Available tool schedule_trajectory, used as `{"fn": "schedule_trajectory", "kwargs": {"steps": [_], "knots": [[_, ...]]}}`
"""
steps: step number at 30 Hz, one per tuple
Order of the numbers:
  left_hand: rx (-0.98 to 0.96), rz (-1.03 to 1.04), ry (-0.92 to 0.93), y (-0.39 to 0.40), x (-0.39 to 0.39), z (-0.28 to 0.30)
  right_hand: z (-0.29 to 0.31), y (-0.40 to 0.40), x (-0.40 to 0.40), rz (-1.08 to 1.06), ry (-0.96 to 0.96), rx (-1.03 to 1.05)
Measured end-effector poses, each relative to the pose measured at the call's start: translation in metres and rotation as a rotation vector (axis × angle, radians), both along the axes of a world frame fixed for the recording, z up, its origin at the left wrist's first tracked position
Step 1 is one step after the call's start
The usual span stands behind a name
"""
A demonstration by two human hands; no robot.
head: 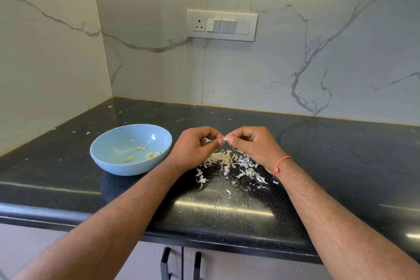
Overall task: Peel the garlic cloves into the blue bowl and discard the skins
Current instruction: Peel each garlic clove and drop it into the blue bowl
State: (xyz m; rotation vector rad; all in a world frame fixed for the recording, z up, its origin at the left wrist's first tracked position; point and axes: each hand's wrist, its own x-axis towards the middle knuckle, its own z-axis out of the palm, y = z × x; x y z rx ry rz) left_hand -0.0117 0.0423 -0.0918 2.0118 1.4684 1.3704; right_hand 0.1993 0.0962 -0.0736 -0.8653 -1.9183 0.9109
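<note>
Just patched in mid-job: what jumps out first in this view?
Both hands meet mid-frame, the left hand and right hand pinching one garlic clove above a pile of skins on the black counter. Left of them sits the blue bowl holding a few peeled cloves.

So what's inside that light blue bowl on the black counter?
The light blue bowl holds a few pale peeled garlic cloves scattered over its bottom. Its near inner wall is hidden by the rim, so anything lying there cannot be seen.
</note>
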Motion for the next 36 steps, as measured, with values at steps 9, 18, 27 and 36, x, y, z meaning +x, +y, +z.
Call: {"fn": "schedule_trajectory", "kwargs": {"steps": [9, 18, 27, 36], "knots": [[-0.074, -0.021, -0.132, 0.006, -0.003, -0.001, 0.001, 0.000, -0.001, 0.000, -0.007, 0.043], [0.165, 0.210, 0.261, -0.006, 0.006, 0.004, 0.000, -0.002, -0.005, -0.078, -0.064, 0.137], [0.169, 0.246, 0.250, -0.005, 0.009, 0.005, 0.002, -0.005, -0.004, 0.028, -0.008, 0.079], [0.065, 0.076, 0.034, -0.003, 0.009, 0.006, 0.001, -0.002, -0.006, -0.018, -0.026, 0.154]]}}
